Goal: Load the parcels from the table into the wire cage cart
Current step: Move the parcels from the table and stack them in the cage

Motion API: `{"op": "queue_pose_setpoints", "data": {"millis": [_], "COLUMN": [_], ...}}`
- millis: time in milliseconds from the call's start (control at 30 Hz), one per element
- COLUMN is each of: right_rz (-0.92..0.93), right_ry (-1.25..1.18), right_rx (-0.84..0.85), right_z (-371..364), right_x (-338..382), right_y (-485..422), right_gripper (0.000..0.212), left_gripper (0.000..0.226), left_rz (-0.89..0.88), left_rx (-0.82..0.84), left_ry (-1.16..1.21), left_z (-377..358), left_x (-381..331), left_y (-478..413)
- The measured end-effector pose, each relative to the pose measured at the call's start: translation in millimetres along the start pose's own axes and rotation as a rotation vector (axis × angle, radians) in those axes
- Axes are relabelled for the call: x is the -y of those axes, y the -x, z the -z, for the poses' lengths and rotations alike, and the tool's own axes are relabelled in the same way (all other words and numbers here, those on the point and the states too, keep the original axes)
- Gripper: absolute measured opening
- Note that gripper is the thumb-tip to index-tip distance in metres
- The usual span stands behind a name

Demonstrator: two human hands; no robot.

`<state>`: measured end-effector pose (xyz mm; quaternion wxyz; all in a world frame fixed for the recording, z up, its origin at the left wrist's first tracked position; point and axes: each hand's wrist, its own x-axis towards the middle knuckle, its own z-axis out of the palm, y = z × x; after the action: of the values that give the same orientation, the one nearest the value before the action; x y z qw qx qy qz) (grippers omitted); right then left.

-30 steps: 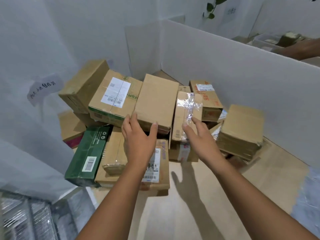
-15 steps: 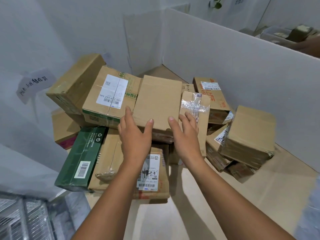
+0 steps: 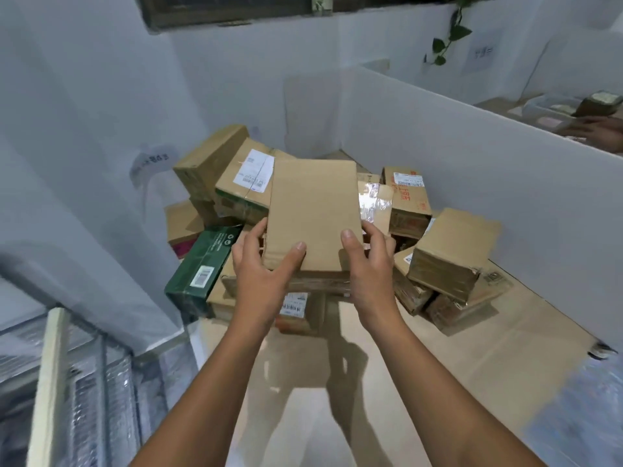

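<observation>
Lower left: wire cage cart [image 3: 84, 382] just beside table edge, so carry looks short. Green box [image 3: 202, 264] lies at left flank of stacked parcels [image 3: 242, 183]. Left hand [image 3: 263, 267] and right hand [image 3: 367, 264] clamp near corners of plain brown parcel [image 3: 313, 210], thumbs on top; two-sided hold likely keeps it level. Parcel tops heap. Right: squat taped box [image 3: 451, 251] near, white partition [image 3: 472, 183] beyond. Bare table [image 3: 455, 365] in front leaves room to draw back.

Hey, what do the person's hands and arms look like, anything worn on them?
The left hand and right hand are bare: no gloves, rings or watch show. The left forearm and right forearm are bare too, no sleeve in view down to the frame's edge. Nails are short and unpainted.
</observation>
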<state>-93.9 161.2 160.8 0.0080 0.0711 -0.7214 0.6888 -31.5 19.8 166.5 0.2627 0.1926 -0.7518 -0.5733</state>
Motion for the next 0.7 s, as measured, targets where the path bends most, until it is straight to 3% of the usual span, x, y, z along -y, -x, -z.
{"op": "queue_pose_setpoints", "data": {"millis": [100,233,333,500,700], "right_rz": [0.021,0.030,0.057,0.087,0.024], "right_ry": [-0.001,-0.020,-0.002,0.047,0.070], "right_rx": [0.081,0.227,0.352,0.633,0.926], "right_z": [-1,-28,-62,-136,-249], "right_x": [2,7,13,14,8], "right_y": [39,85,113,157,220], "right_gripper": [0.053,0.049,0.058,0.087,0.090], "left_gripper": [0.064,0.066,0.081,0.076,0.076], "left_rz": [0.035,0.063,0.112,0.112,0.158], "left_rx": [-0.045,-0.231,-0.326,-0.489,-0.691], "left_ry": [0.168,0.225,0.260,0.255,0.238], "left_z": [27,69,114,197,310], "left_x": [0,4,13,28,79], "left_y": [44,96,123,154,184]}}
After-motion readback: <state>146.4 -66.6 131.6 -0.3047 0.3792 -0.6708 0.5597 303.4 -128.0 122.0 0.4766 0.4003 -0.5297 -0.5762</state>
